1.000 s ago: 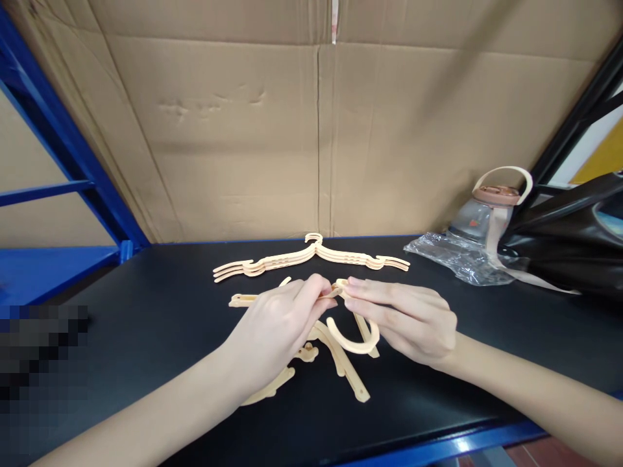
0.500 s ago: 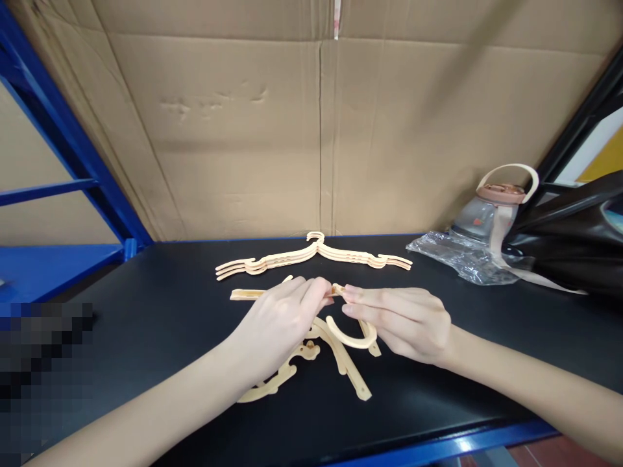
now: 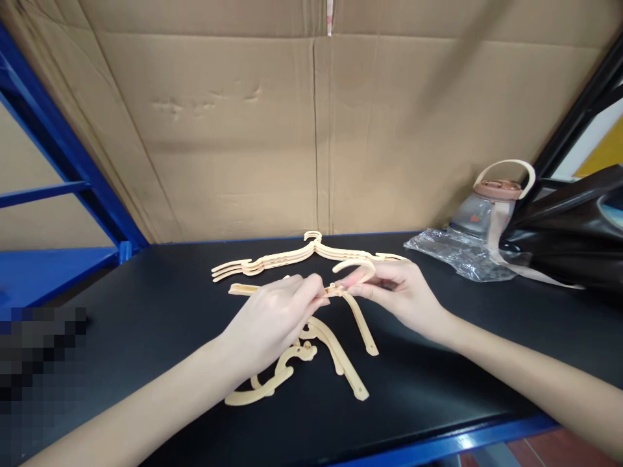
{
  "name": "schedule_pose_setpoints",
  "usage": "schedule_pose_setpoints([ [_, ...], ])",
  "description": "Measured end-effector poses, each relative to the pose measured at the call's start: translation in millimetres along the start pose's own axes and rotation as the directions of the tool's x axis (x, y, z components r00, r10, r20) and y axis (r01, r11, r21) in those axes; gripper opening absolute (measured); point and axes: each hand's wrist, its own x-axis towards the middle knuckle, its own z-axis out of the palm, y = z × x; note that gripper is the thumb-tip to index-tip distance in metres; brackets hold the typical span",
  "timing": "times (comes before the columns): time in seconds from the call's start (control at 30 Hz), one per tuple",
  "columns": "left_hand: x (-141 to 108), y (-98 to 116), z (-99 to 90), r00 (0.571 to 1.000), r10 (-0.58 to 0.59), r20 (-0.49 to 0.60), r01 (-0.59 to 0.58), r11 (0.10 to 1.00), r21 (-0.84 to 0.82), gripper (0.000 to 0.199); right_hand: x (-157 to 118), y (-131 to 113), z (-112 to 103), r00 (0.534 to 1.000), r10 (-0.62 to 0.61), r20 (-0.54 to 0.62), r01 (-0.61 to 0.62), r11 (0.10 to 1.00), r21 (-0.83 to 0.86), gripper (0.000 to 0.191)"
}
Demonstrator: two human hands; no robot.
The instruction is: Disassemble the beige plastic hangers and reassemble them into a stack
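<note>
My left hand [image 3: 280, 311] is closed on a cream hanger arm [image 3: 242, 289], whose end sticks out to its left. My right hand [image 3: 396, 292] pinches a cream hook piece [image 3: 354, 264], its curve arching above the fingers. Between the fingertips of both hands the two parts meet at a small joint; exact contact is partly hidden. Another slim cream arm [image 3: 361, 321] slants down below my right fingers. Loose curved parts [image 3: 338, 357] lie on the black table below my hands, and another curved part [image 3: 263, 391] lies nearer my left wrist.
Stacked cream hangers [image 3: 287, 257] lie behind my hands. At the right are a clear bottle [image 3: 474, 214] with a strap, crumpled plastic wrap [image 3: 455, 256] and a black bag [image 3: 574, 227]. Cardboard [image 3: 219, 130] stands behind the table; a blue frame [image 3: 97, 194] is at the left.
My right hand has moved up slightly and turned. The hook in it has swung from below the fingers to above them. My left hand keeps its hold, and the view has shifted slightly.
</note>
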Motion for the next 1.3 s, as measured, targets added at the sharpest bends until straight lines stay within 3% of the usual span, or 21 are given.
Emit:
schedule_pose_setpoints([
  [0.07,2.5,4.4,-3.7,0.989,-0.143,0.034,0.147,0.975,-0.166,0.006,1.1,0.4,-0.4,0.996,0.093,-0.002,-0.092,0.986,0.14,0.009],
  [0.17,6.4,9.2,-5.8,0.951,-0.29,0.108,0.31,0.874,-0.376,0.02,0.8,0.6,1.4,0.982,0.189,-0.013,-0.179,0.945,0.273,0.013],
  [0.27,9.4,9.3,-3.7,0.918,-0.315,0.24,0.396,0.738,-0.546,0.015,0.4,-0.9,4.9,0.976,0.22,-0.007,-0.206,0.928,0.311,0.016],
  [0.37,11.7,6.8,-2.4,0.898,-0.31,0.312,0.439,0.585,-0.682,0.016,1.2,-3.9,6.4,0.984,0.176,-0.008,-0.168,0.954,0.247,0.015],
  [0.47,13.4,4.2,-5.8,0.874,-0.351,0.337,0.479,0.495,-0.725,0.018,2.7,-3.1,3.5,0.993,0.12,-0.008,-0.12,0.993,-0.012,0.019],
  [0.53,13.7,1.9,-9.9,0.838,-0.406,0.366,0.526,0.422,-0.738,0.021,3.6,2.0,0.6,0.992,0.127,0.016,-0.116,0.946,-0.302,0.023],
  [0.63,12.9,-4.0,-14.5,0.777,-0.447,0.443,0.586,0.256,-0.769,0.024,4.0,13.4,-1.4,0.978,0.196,0.07,-0.09,0.702,-0.706,0.03],
  [0.7,12.1,-9.0,-14.5,0.751,-0.436,0.496,0.611,0.174,-0.772,0.023,3.7,19.1,-1.2,0.956,0.269,0.113,-0.064,0.572,-0.817,0.03],
  [0.77,11.6,-14.0,-12.0,0.738,-0.429,0.521,0.624,0.141,-0.768,0.022,3.1,20.9,-1.7,0.932,0.329,0.155,-0.056,0.552,-0.832,0.02],
  [0.87,11.1,-19.1,-6.6,0.735,-0.428,0.526,0.629,0.139,-0.765,0.022,2.3,18.8,-5.1,0.918,0.344,0.198,-0.054,0.602,-0.797,0.017],
  [1.0,11.1,-20.5,-4.2,0.739,-0.439,0.512,0.63,0.178,-0.756,0.019,2.2,15.0,-8.5,0.922,0.318,0.22,-0.098,0.743,-0.662,0.017],
  [1.1,12.1,-18.2,-7.0,0.741,-0.446,0.502,0.628,0.195,-0.753,0.017,2.2,10.2,-6.3,0.918,0.257,0.301,-0.061,0.844,-0.533,0.018],
  [1.3,13.1,-11.5,-11.8,0.726,-0.455,0.517,0.628,0.13,-0.767,0.017,0.8,-1.7,-1.5,0.941,0.201,0.273,-0.008,0.819,-0.574,0.018],
])
